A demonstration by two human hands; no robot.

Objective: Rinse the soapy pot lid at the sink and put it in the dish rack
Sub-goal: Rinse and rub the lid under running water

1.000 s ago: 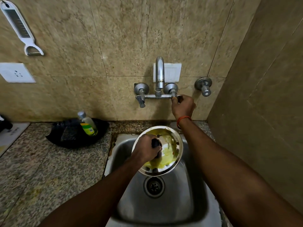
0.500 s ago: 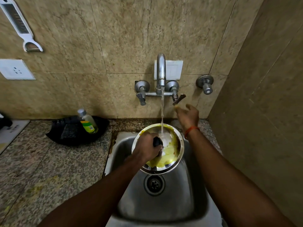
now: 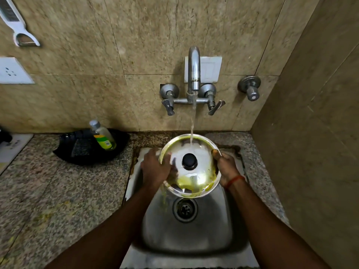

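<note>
A round steel pot lid [image 3: 196, 183] with a black knob [image 3: 189, 159] is held over the steel sink [image 3: 186, 235], knob side up, with yellow-green soap smeared on its near half. My left hand [image 3: 155, 167] grips its left rim and my right hand [image 3: 226, 166], with an orange thread at the wrist, grips its right rim. Water runs from the wall tap [image 3: 194, 68] onto the lid's far edge. No dish rack is in view.
A black tray [image 3: 85, 152] with a dish-soap bottle [image 3: 103, 136] sits on the granite counter [image 3: 58, 200] to the left. A side wall [image 3: 310, 152] stands close on the right. A peeler [image 3: 17, 26] hangs at the top left, above a wall socket [image 3: 11, 71].
My right hand left the tap handle and came down to the lid's right rim. Water started running. My left hand shifted from the knob to the left rim, baring the knob.
</note>
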